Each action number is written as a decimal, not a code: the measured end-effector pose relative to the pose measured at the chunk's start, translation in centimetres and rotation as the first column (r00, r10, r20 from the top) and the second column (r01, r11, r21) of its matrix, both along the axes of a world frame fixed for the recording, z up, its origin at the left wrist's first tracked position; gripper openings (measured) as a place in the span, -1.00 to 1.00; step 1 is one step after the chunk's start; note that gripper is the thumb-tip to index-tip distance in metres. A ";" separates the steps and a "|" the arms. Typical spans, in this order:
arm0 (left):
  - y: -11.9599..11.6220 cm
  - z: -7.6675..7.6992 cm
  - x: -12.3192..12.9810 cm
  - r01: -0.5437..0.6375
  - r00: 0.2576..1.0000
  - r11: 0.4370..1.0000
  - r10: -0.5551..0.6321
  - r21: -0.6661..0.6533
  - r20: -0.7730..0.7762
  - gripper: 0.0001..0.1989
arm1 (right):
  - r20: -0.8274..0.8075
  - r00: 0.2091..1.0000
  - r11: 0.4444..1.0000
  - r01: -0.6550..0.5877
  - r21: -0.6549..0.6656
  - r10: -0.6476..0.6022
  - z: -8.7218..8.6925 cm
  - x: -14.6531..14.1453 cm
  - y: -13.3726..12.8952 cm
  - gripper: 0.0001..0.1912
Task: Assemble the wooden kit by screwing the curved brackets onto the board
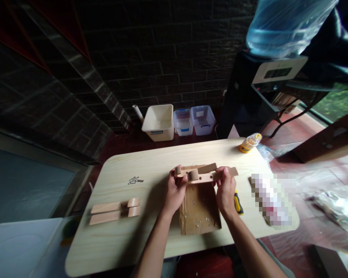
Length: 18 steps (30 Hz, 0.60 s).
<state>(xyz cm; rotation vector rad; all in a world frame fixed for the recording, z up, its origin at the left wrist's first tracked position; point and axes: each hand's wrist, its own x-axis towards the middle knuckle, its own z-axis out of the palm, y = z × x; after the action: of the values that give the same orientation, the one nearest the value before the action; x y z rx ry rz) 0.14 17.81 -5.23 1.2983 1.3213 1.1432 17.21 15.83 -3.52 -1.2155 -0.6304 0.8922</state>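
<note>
I have two wooden pieces up over the middle of the table (156, 166), the nearer wooden piece (204, 178) and the farther wooden piece (207, 168), each curled at its left end. My left hand (176, 191) is closed at the curled ends, fingers round the farther one, thumb by the nearer. My right hand (225, 189) grips the nearer one's flat end; whether it also holds the farther one, I cannot tell.

Below lies a cardboard slab (200, 212) with pale specks on it, its upper part covered by my hands and the wood. Close to my right wrist I see a yellow-and-black handle (238, 203), partly hidden behind the hand. To the left lie two matching curled pieces (113, 211) side by side, with loose metal fasteners (135, 180) beyond them. To the right is a blurred-out item (272, 199); near the far corner stands a yellow-capped bottle (250, 143), its contents unclear to me.

Past the table, on the floor, I see a cream bin (159, 135), its pale inside showing, a white tube (138, 113) leaning beside it, then two clear tubs, the left tub (183, 122) with blue clasps and the right tub (203, 120) with a pale patch showing. A water dispenser (243, 96) bears a plastic-wrapped blue jug (278, 29).
</note>
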 end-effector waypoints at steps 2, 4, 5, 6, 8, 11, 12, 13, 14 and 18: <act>0.0 0.2 0.1 0.011 0.998 1.000 -0.013 -0.023 -0.054 -0.51 | 0.007 1.000 1.000 -0.005 0.001 0.005 -0.1 0.1 0.1 -0.51; 0.0 0.2 0.1 0.009 0.995 1.000 -0.011 -0.024 -0.097 -0.53 | 0.016 1.000 1.000 -0.006 -0.001 0.006 -0.1 0.1 0.1 -0.51; 0.0 0.2 0.2 0.002 0.994 1.000 -0.004 -0.018 -0.111 -0.54 | 0.017 1.000 1.000 -0.006 -0.001 0.006 -0.1 0.1 0.1 -0.51; 0.0 0.1 0.3 -0.007 0.993 1.000 0.005 -0.012 -0.120 -0.55 | 0.017 1.000 1.000 -0.004 0.001 0.004 0.0 0.0 0.1 -0.51; 0.1 0.0 0.4 -0.025 0.991 1.000 0.023 -0.011 -0.129 -0.55 | 0.022 1.000 1.000 -0.001 0.001 0.001 0.2 0.0 0.0 -0.51; 0.3 -0.1 0.7 -0.049 0.992 0.999 0.047 -0.011 -0.120 -0.56 | 0.051 0.999 1.000 -0.001 0.002 0.001 0.4 -0.1 0.0 -0.51; 0.4 -0.1 0.8 -0.055 0.992 0.998 0.054 -0.006 -0.114 -0.58 | 0.069 0.998 1.000 -0.004 0.002 0.004 0.5 -0.1 0.0 -0.52; 0.6 -0.1 0.9 -0.062 0.992 0.998 0.062 0.000 -0.110 -0.59 | 0.088 0.996 1.000 -0.004 0.003 0.003 0.6 0.0 0.0 -0.52; 0.7 -0.2 1.1 -0.073 0.991 0.997 0.073 0.006 -0.108 -0.60 | 0.106 0.994 1.000 -0.001 0.003 0.001 0.7 0.1 0.1 -0.52; 1.2 -0.5 1.2 -0.117 0.989 0.993 0.116 -0.001 -0.094 -0.51 | 0.107 0.994 1.000 0.010 0.004 -0.010 0.7 0.7 0.4 -0.52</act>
<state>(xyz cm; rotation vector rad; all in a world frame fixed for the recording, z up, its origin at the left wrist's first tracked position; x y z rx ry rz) 1.32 19.02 -5.74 1.2975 1.4855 1.1687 17.88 16.18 -2.80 -1.2683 -0.7111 0.8208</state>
